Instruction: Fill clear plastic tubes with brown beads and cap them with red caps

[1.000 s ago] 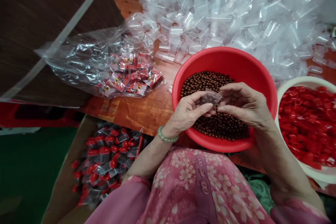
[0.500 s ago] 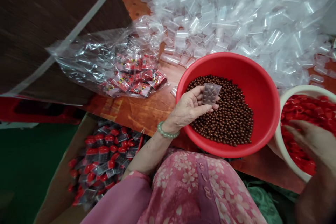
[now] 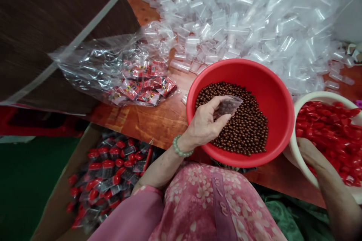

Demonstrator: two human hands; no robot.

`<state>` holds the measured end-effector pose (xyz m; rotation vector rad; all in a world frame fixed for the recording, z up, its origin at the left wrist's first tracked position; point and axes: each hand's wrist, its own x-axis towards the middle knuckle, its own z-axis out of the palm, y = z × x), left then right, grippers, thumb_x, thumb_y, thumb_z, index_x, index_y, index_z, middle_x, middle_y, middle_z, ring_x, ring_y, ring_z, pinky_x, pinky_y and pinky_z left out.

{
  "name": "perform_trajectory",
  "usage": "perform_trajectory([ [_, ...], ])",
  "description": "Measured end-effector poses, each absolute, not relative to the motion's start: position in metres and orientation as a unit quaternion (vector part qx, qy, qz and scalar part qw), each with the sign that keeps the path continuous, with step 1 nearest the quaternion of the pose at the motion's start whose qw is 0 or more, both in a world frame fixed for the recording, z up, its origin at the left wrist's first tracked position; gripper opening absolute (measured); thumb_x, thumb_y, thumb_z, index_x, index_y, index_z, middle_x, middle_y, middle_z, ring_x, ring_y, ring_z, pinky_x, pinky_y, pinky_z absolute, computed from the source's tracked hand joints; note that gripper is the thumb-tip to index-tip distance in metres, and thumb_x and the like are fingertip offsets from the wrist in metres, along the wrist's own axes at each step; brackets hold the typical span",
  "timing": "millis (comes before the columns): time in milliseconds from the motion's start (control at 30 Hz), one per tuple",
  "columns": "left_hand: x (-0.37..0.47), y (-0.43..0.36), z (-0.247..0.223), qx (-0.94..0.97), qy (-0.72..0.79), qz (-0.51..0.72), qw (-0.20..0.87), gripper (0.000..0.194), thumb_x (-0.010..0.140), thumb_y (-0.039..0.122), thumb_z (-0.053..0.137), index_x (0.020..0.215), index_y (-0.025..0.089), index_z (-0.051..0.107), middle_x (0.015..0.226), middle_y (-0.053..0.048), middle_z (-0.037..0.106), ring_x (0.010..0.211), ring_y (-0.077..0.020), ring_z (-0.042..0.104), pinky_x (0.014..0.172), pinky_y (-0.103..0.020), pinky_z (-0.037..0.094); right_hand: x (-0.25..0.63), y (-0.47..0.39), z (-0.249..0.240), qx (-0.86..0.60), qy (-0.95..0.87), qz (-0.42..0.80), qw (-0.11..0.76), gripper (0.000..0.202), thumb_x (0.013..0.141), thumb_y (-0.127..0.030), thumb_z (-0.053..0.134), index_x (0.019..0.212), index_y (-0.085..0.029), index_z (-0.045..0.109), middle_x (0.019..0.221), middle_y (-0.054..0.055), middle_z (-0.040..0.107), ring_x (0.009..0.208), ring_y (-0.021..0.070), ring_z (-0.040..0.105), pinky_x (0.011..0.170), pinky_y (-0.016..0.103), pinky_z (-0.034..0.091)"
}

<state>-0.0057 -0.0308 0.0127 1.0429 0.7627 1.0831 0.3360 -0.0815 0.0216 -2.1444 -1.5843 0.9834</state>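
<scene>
You're holding the filled clear container (image 3: 229, 104) in your left hand (image 3: 207, 122), thumb on the near side and fingers closing around it, and it's hanging over the glossy brown balls (image 3: 246, 128) in the red bowl (image 3: 279, 94). Its long axis is slanting, the outer end pointing rightward and slightly away from you, and dark round shapes are showing through its wall. Over on the right, your right hand (image 3: 308, 154) is sitting inside the near-left edge of the cream bowl (image 3: 296, 111), right among the red plastic caps (image 3: 333, 128); those fingers are bending down and mostly hiding, so there's no telling how far they're opening or whether they're gripping a cap. That hand is nearer the caps, while the container is lying well to its left and farther from you, with the red bowl's right rim standing between. Beyond, empty clear containers (image 3: 226, 19) are heaping across the bench (image 3: 135, 126). To the left, a transparent bag (image 3: 98, 58) is holding red packets (image 3: 154, 88), and below the bench edge an open carton (image 3: 52, 207) is holding red-capped containers (image 3: 106, 171) with dark contents.
</scene>
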Motion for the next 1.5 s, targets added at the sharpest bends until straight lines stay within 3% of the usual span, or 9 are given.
perform_trajectory([
  [100, -0.006, -0.035, 0.016, 0.435, 0.319, 0.473, 0.697, 0.034, 0.089, 0.025, 0.071, 0.120, 0.017, 0.063, 0.114, -0.007, 0.074, 0.101, -0.0162, 0.074, 0.096, -0.031, 0.061, 0.363, -0.083, 0.009, -0.752, -0.504, 0.416, 0.088, 0.010, 0.070, -0.019, 0.075, 0.068, -0.029, 0.077, 0.070, 0.004, 0.074, 0.061, 0.0236, 0.068, 0.061, 0.034, 0.052],
  [300, -0.011, -0.034, 0.009, 0.405, 0.296, 0.443, 0.743, 0.041, 0.087, 0.026, 0.074, 0.124, 0.017, 0.059, 0.120, -0.011, 0.074, 0.100, -0.0178, 0.076, 0.084, -0.026, 0.062, 0.381, -0.089, 0.000, -0.737, -0.443, 0.483, 0.162, 0.013, 0.074, -0.017, 0.077, 0.079, -0.029, 0.078, 0.075, 0.006, 0.076, 0.066, 0.0235, 0.074, 0.062, 0.030, 0.059],
  [400, -0.011, -0.035, 0.007, 0.412, 0.283, 0.434, 0.749, 0.047, 0.086, 0.025, 0.075, 0.129, 0.017, 0.057, 0.125, -0.014, 0.073, 0.102, -0.0190, 0.076, 0.084, -0.026, 0.062, 0.383, -0.098, 0.007, -0.746, -0.380, 0.502, 0.219, 0.018, 0.070, -0.020, 0.083, 0.082, -0.032, 0.078, 0.080, 0.006, 0.077, 0.067, 0.0241, 0.074, 0.063, 0.032, 0.061],
  [567, -0.005, -0.036, 0.009, 0.401, 0.279, 0.429, 0.760, 0.050, 0.085, 0.023, 0.075, 0.130, 0.016, 0.055, 0.124, -0.015, 0.073, 0.101, -0.0185, 0.077, 0.086, -0.027, 0.061, 0.380, -0.112, 0.024, -0.819, -0.263, 0.336, 0.383, 0.036, 0.047, -0.027, 0.095, 0.076, -0.026, 0.074, 0.074, 0.003, 0.069, 0.058, 0.0217, 0.063, 0.054, 0.038, 0.054],
  [633, -0.001, -0.037, 0.009, 0.400, 0.278, 0.424, 0.763, 0.050, 0.084, 0.022, 0.076, 0.129, 0.015, 0.056, 0.122, -0.014, 0.074, 0.100, -0.0184, 0.077, 0.086, -0.027, 0.061, 0.366, -0.112, 0.033, -0.793, -0.281, 0.297, 0.452, 0.034, 0.045, -0.028, 0.095, 0.071, -0.024, 0.073, 0.074, 0.004, 0.068, 0.060, 0.0222, 0.063, 0.061, 0.043, 0.056],
  [733, 0.006, -0.040, 0.008, 0.400, 0.276, 0.418, 0.768, 0.049, 0.083, 0.021, 0.076, 0.127, 0.016, 0.056, 0.120, -0.013, 0.075, 0.098, -0.0178, 0.077, 0.085, -0.027, 0.061, 0.327, -0.104, 0.051, -0.714, -0.370, 0.327, 0.497, 0.025, 0.060, -0.027, 0.091, 0.079, -0.025, 0.076, 0.084, 0.009, 0.075, 0.076, 0.0271, 0.072, 0.084, 0.048, 0.059],
  [833, 0.011, -0.042, 0.004, 0.404, 0.271, 0.413, 0.770, 0.050, 0.083, 0.023, 0.076, 0.128, 0.016, 0.057, 0.120, -0.013, 0.074, 0.097, -0.0175, 0.077, 0.086, -0.027, 0.061, 0.280, -0.090, 0.064, -0.642, -0.442, 0.410, 0.474, 0.014, 0.075, -0.028, 0.085, 0.087, -0.026, 0.078, 0.079, 0.006, 0.075, 0.076, 0.0238, 0.072, 0.088, 0.043, 0.058],
  [1033, 0.016, -0.048, 0.003, 0.406, 0.297, 0.407, 0.763, 0.049, 0.083, 0.029, 0.079, 0.126, 0.017, 0.059, 0.116, -0.010, 0.075, 0.096, -0.0173, 0.077, 0.083, -0.026, 0.060, 0.232, -0.057, 0.059, -0.541, -0.518, 0.528, 0.400, 0.036, 0.082, -0.036, 0.082, 0.116, -0.029, 0.077, 0.090, 0.000, 0.072, 0.073, 0.0143, 0.063, 0.070, 0.028, 0.054],
  [1500, 0.014, -0.047, 0.003, 0.409, 0.337, 0.423, 0.734, 0.034, 0.085, 0.035, 0.078, 0.109, 0.015, 0.062, 0.102, -0.006, 0.075, 0.077, -0.0091, 0.070, 0.067, -0.018, 0.054, 0.224, -0.042, 0.041, -0.533, -0.570, 0.530, 0.331, 0.037, 0.087, -0.055, 0.074, 0.102, -0.020, 0.072, 0.063, -0.005, 0.057, 0.054, 0.0094, 0.050, 0.051, 0.023, 0.038],
])
